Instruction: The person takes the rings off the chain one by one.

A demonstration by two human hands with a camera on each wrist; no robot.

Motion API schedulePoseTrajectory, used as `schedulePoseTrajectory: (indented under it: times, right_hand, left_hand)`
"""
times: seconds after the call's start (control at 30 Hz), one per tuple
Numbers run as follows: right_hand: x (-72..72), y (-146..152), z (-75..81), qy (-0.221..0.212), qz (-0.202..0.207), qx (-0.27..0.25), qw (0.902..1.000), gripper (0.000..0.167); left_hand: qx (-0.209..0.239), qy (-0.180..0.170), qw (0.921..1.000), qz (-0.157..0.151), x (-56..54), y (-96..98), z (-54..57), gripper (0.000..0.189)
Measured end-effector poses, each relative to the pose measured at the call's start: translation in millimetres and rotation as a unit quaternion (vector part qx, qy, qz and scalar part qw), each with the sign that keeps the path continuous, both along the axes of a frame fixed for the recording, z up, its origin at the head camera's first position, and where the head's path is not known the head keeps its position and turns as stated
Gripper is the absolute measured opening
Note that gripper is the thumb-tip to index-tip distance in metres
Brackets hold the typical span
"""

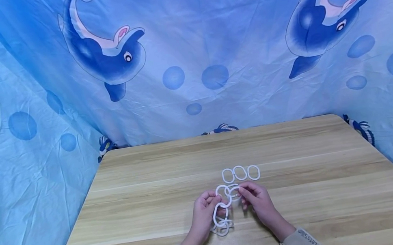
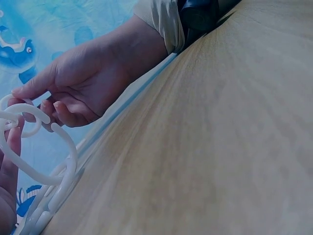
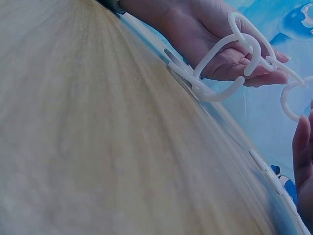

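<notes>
A chain of white plastic C-shaped rings (image 1: pixel 217 216) hangs from my left hand (image 1: pixel 204 210), its lower rings down at the table. My left thumb and fingers pinch a ring near the chain's upper part; in the right wrist view the left hand (image 3: pixel 205 41) is behind the linked rings (image 3: pixel 220 95), whose gaps show. My right hand (image 1: pixel 261 203) pinches the white ring (image 1: pixel 235 189) at the chain's right end between thumb and index finger. In the left wrist view the right hand (image 2: pixel 93 78) reaches to that end, its other fingers curled loosely.
Three loose white rings, a left one (image 1: pixel 228 181), a middle one (image 1: pixel 239 166) and a right one (image 1: pixel 259 171), lie in a row beyond my hands on the wooden table (image 1: pixel 133 175). A blue dolphin-print cloth (image 1: pixel 171 39) hangs behind and beside the table.
</notes>
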State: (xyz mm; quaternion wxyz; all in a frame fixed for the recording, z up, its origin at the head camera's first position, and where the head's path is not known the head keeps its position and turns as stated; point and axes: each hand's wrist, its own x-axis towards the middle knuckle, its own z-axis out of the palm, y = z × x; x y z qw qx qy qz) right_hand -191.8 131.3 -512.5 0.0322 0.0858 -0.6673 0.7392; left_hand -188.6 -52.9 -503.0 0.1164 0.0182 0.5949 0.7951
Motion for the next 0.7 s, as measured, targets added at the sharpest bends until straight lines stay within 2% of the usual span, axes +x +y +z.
schedulePoseTrajectory:
  times: [0.2,0.3,0.43,0.57,0.7]
  right_hand:
    - [0.1,-0.2,-1.4,0.004,-0.002,-0.007,1.0000,0.008]
    - [0.1,0.5,-2.0,0.009,0.001,-0.015,0.9998,0.015]
    - [0.4,0.8,-1.3,0.017,0.003,-0.017,0.9997,0.012]
    - [0.1,-0.4,-0.5,0.000,-0.021,-0.013,0.9997,0.009]
    - [-1.1,-1.6,0.5,-0.021,-0.048,-0.014,0.9985,0.018]
  left_hand:
    - [0.015,0.016,0.9996,0.018,1.0,-1.1,0.0,0.014]
    - [0.026,0.026,0.9991,0.022,0.9,-1.5,-1.0,0.013]
    - [0.036,0.038,0.9986,0.012,1.1,-1.2,-1.3,0.015]
    - [0.040,0.028,0.9987,0.017,1.5,-0.7,-0.1,0.016]
    - [0.032,0.015,0.9990,0.026,1.0,-0.4,1.3,0.018]
